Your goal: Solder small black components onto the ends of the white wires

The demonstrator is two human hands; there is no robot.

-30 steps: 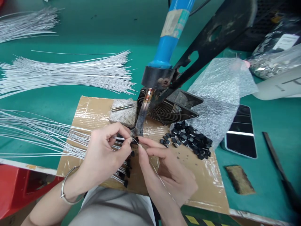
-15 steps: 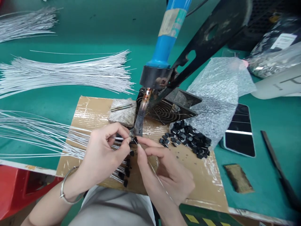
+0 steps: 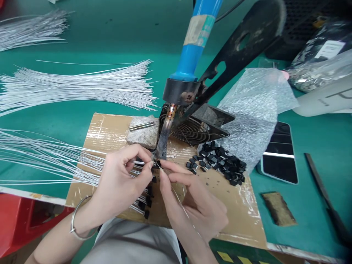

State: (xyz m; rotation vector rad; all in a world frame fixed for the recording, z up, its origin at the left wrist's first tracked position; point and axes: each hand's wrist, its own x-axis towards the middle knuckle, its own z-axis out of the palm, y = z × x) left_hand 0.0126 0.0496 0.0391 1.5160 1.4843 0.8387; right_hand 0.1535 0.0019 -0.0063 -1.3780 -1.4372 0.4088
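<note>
My left hand (image 3: 121,179) is closed in a pinch on a thin white wire right at the tip of the soldering iron (image 3: 189,55). Thumb and forefinger of my right hand (image 3: 195,205) grip a strand of solder wire (image 3: 183,207), whose end reaches the same spot while its tail runs back over the palm. A small black part sits at the tip, mostly hidden by my fingers. Beneath my left hand lie white wires (image 3: 66,167), several ending in black connectors (image 3: 143,205).
A black bracket (image 3: 236,47) holds the iron over a fan (image 3: 192,132). Loose black connectors (image 3: 222,161) are heaped on the cardboard (image 3: 236,216), beside bubble wrap (image 3: 247,106). A phone (image 3: 279,157) and a black-handled tool (image 3: 327,198) lie right; a wire bundle (image 3: 79,86) lies left.
Both hands keep almost the same pose at the iron's tip. The solder wire in my right hand has shifted very slightly.
</note>
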